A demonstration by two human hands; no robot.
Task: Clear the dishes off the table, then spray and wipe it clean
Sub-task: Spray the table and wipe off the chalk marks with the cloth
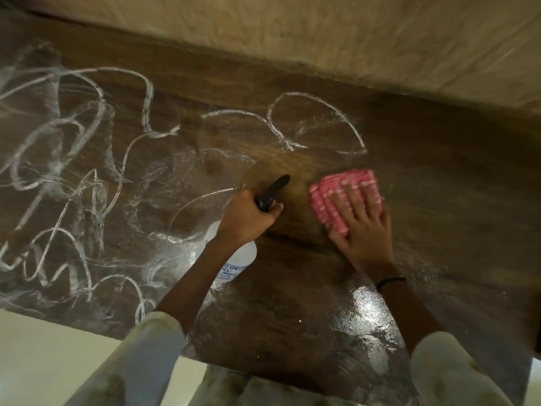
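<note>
No dishes show anywhere on the table [439,177], so the clearing looks done, and you are well into the spray-and-wipe part. Your left hand [248,218] grips the neck of the spray bottle [234,259], fingers curled round it just under the black trigger head [272,191], whose nozzle points away from you toward the middle of the table; the white body with its printed label hangs below your wrist, close over the wood. Your right hand [361,227] lies flat, fingers straight and slightly spread, pressing a folded pink cloth [345,189] onto the table just to the right of the nozzle. The cloth is patterned in pink and white, folded into a thick pad, and sticks out beyond your fingertips on the far side. As for what is left, it is most of the wiping, by my reading: the whole left half carries looping white streaks [73,148] of cleaner or foam, another oval ring [316,124] sits just beyond the cloth, and the near edge by your right forearm shines wet. The wood between your hands looks barer and duller, which suggests that patch has been dealt with. The table is dark brown with a wood grain and runs along a pale wall [322,33]. You wear pale sleeves and a dark band [390,281] on the right wrist.
</note>
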